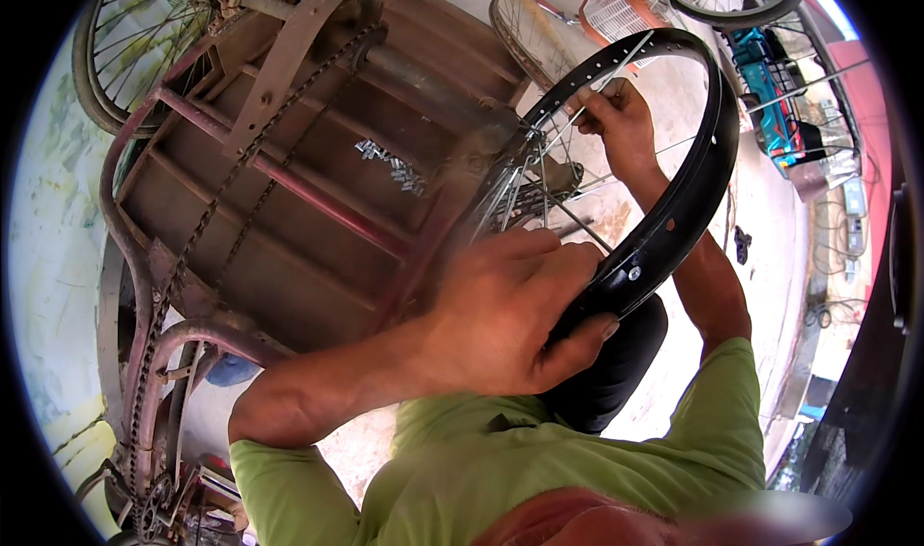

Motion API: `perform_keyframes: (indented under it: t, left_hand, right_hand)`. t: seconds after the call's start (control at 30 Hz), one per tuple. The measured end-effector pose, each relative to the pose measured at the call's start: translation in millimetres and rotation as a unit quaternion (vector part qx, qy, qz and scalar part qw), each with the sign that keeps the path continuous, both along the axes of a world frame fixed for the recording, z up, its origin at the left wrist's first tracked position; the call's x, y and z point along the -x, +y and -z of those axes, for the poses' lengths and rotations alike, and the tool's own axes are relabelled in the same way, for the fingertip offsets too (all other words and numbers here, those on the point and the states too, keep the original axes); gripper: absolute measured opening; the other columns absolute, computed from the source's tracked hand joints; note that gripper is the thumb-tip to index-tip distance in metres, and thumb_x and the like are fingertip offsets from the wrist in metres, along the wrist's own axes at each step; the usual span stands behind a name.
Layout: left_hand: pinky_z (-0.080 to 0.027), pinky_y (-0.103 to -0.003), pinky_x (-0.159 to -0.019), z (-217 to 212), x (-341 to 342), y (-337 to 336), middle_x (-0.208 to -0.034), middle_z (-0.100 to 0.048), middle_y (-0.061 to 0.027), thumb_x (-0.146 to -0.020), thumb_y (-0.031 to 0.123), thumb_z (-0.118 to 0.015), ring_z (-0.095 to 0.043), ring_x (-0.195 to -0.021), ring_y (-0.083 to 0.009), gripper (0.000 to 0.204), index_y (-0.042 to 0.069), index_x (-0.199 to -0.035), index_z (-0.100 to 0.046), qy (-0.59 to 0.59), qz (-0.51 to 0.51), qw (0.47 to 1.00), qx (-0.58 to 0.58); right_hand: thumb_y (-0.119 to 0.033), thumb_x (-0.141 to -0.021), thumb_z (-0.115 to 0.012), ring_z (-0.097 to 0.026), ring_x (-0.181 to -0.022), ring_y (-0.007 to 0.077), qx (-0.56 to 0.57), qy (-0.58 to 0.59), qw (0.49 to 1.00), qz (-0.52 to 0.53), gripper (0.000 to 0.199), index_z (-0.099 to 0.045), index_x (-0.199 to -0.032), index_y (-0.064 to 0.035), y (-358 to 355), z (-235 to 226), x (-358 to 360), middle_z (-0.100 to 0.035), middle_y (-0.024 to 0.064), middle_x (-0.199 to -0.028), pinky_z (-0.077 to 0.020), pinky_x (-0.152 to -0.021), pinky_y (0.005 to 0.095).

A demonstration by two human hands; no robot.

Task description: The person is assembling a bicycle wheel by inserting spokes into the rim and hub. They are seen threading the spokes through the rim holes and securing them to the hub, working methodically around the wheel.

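A black wheel rim (701,192) stands tilted in front of me, with a row of small holes along it. My left hand (500,305) is closed round its near lower edge, thumb on the outer side. Inside the rim's upper part, my right hand (618,127) pinches a thin metal spoke (616,74) between thumb and fingers. More loose-looking spokes (525,175) fan out from the hub area at the rim's left, where some are blurred. Just which holes they enter cannot be made out.
An upturned cart with a rusty brown underside (279,247) fills the left; small silvery metal pieces (393,168) lie on it. A long chain (207,214) runs along its frame. Bicycle wheels (144,40), a red-and-white basket (621,12) and a teal tool case (760,89) stand farther off.
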State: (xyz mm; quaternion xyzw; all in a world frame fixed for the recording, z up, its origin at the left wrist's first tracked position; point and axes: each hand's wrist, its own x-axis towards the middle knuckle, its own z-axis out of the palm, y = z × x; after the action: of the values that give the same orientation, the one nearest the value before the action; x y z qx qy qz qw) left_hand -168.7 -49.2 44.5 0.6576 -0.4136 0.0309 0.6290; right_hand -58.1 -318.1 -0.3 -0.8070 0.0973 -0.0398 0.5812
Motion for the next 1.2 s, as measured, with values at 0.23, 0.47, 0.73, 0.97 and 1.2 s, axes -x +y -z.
perform_keyframes:
  t: [0.23, 0.47, 0.73, 0.97, 1.2]
  left_hand:
    - [-0.049, -0.04, -0.057, 1, -4, -1, -0.079, -0.062, -0.0184, -0.066, 0.013, -0.079, -0.06, -0.064, -0.0332, 0.05, -0.011, -0.105, -0.059, -0.032, -0.016, 0.999, 0.014]
    - [-0.041, -0.04, -0.052, 2, -4, -4, -0.064, -0.051, -0.0102, -0.068, 0.013, -0.074, -0.051, -0.058, -0.0284, 0.031, 0.0, -0.089, -0.055, -0.019, -0.027, 0.999, 0.03]
    - [-0.041, -0.039, -0.052, 1, -5, -4, -0.062, -0.053, -0.008, -0.069, 0.012, -0.074, -0.052, -0.058, -0.0263, 0.036, -0.004, -0.095, -0.055, -0.016, -0.021, 0.999, 0.03]
    - [-0.041, -0.038, -0.051, 5, -6, -5, -0.063, -0.053, -0.0081, -0.069, 0.012, -0.074, -0.052, -0.058, -0.0255, 0.042, -0.006, -0.101, -0.055, -0.023, -0.024, 0.998, 0.052]
    - [-0.04, -0.038, -0.052, 7, -7, -6, -0.066, -0.054, -0.009, -0.069, 0.012, -0.074, -0.051, -0.06, -0.0248, 0.045, -0.008, -0.104, -0.055, -0.029, -0.014, 0.998, 0.045]
  right_hand:
    - [-0.035, -0.093, -0.057, -0.061, -0.076, 0.0141, 0.094, 0.18, 0.974, -0.098, 0.031, -0.065, -0.1, -0.0066, 11, 12, -24, -0.068, 0.005, -0.088, -0.0468, -0.07, 0.031]
    - [-0.055, -0.098, -0.036, -0.056, -0.101, 0.0178, 0.269, 0.215, 0.872, -0.348, 0.058, -0.065, -0.12, -0.0087, 4, -10, -43, -0.065, 0.0076, -0.112, -0.0427, -0.09, 0.0368]
    - [-0.062, -0.097, -0.033, -0.05, -0.126, 0.0255, 0.32, 0.289, 0.78, -0.454, 0.069, -0.053, -0.139, -0.0112, -6, -6, -63, -0.055, 0.0126, -0.137, -0.0362, -0.106, 0.0412]
    - [-0.053, -0.1, -0.032, -0.054, -0.104, 0.024, 0.338, 0.21, 0.793, -0.462, 0.058, -0.059, -0.117, -0.004, -11, 6, -63, -0.062, 0.009, -0.11, -0.0401, -0.095, 0.036]
    - [-0.048, -0.096, -0.042, -0.056, -0.094, 0.0173, 0.31, 0.243, 0.848, -0.354, 0.047, -0.062, -0.109, -0.0068, -1, 2, -50, -0.062, 0.0027, -0.102, -0.0425, -0.082, 0.0325]
